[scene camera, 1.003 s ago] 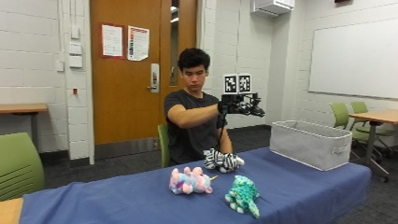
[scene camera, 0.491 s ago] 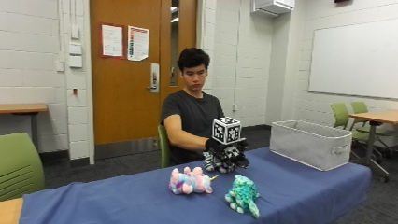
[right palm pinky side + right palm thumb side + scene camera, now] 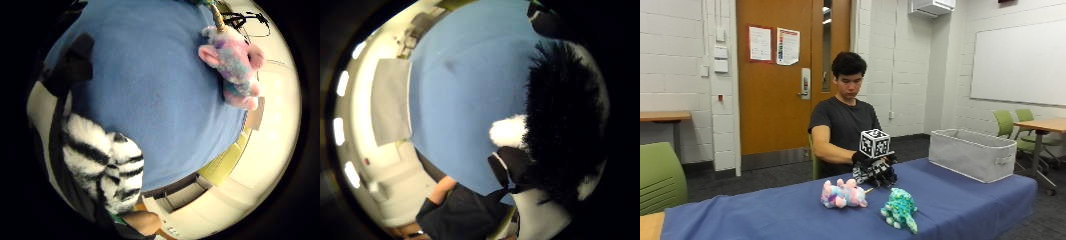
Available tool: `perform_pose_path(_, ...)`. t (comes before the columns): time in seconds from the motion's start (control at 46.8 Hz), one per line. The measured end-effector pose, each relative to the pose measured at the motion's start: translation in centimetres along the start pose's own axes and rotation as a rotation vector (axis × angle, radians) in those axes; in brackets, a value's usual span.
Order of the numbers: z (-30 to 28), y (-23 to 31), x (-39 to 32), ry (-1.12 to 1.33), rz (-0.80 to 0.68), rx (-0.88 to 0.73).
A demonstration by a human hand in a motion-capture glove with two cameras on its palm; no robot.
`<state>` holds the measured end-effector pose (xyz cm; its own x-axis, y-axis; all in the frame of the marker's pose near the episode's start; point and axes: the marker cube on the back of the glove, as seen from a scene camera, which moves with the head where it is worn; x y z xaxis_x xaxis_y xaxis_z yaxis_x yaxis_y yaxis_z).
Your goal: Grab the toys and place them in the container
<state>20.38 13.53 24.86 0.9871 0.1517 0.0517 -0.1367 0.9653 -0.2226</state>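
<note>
A black-and-white striped zebra toy (image 3: 868, 176) lies on the blue tablecloth (image 3: 773, 215) in front of the seated person. My gloved right hand (image 3: 874, 164) is down on it, fingers curled over its body. In the palm views the zebra's stripes (image 3: 102, 162) and its black mane (image 3: 565, 125) sit close against the palm. A pink-and-blue unicorn toy (image 3: 843, 194) lies just in front of the zebra, also seen on the cloth (image 3: 235, 70). A teal spotted toy (image 3: 899, 209) stands near the table's front edge. The grey fabric container (image 3: 973, 155) stands at the table's right end.
Bare blue cloth lies between the zebra and the container (image 3: 390, 102). Green chairs (image 3: 660, 175) and another table (image 3: 1039, 125) stand off to the sides, away from the work area.
The gloved hand came down from chest height onto the zebra toy and has stayed there since. The unicorn and teal toy have not moved.
</note>
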Motion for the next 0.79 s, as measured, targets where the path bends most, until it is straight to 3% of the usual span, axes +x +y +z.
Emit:
perform_pose_path(0.363,-1.1,0.7,-0.2,0.116,0.007,0.107)
perform_pose_path(0.598,-1.4,-1.0,-0.1,0.091,-0.005,-0.039)
perform_pose_path(0.79,-4.1,-2.1,1.1,-0.032,0.024,0.003)
